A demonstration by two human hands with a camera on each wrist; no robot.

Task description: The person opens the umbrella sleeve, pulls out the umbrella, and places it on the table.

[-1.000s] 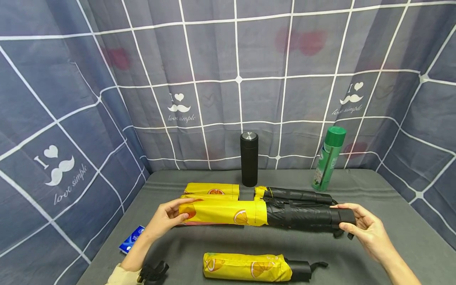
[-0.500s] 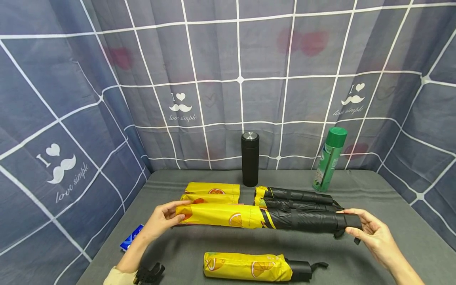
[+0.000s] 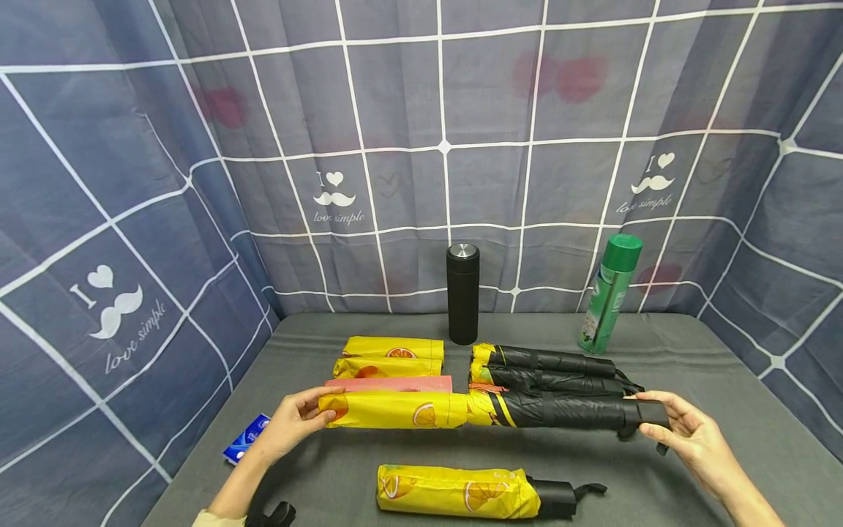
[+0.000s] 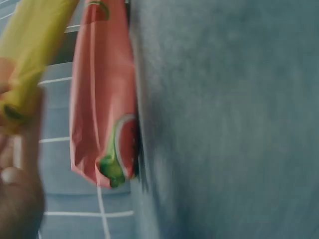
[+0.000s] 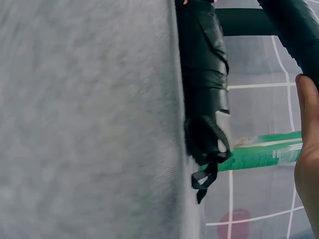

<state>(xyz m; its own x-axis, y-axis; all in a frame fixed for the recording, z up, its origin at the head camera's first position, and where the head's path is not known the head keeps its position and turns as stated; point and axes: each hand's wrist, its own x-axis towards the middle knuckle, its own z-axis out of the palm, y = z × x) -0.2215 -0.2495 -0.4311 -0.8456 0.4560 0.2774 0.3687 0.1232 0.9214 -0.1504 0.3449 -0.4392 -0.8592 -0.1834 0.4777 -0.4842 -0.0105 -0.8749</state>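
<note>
My left hand point(image 3: 290, 428) pinches the left end of a yellow umbrella sleeve point(image 3: 388, 410) printed with orange slices. A folded black umbrella point(image 3: 560, 410) with a yellow edge extends from the sleeve's right end. My right hand point(image 3: 688, 435) grips its black handle. Both pieces are held level above the table; the left wrist view shows the yellow sleeve apart from a pink sleeve point(image 4: 102, 89) with a watermelon print. Behind them lie two yellow sleeves point(image 3: 391, 367) and bare folded umbrellas point(image 3: 546, 360). Nearer the front, another umbrella point(image 3: 454, 492) lies inside its yellow sleeve.
A black thermos point(image 3: 463, 296) stands at the back, left of a green spray can point(image 3: 610, 293). A blue packet point(image 3: 246, 439) lies beside my left forearm. Patterned curtains point(image 3: 408, 183) enclose the grey table point(image 3: 369, 454) at the back and sides.
The umbrella has slid right, out of the sleeve, and more of its yellow edge shows. The sleeve has moved left and toward the front, uncovering the pink sleeve behind it.
</note>
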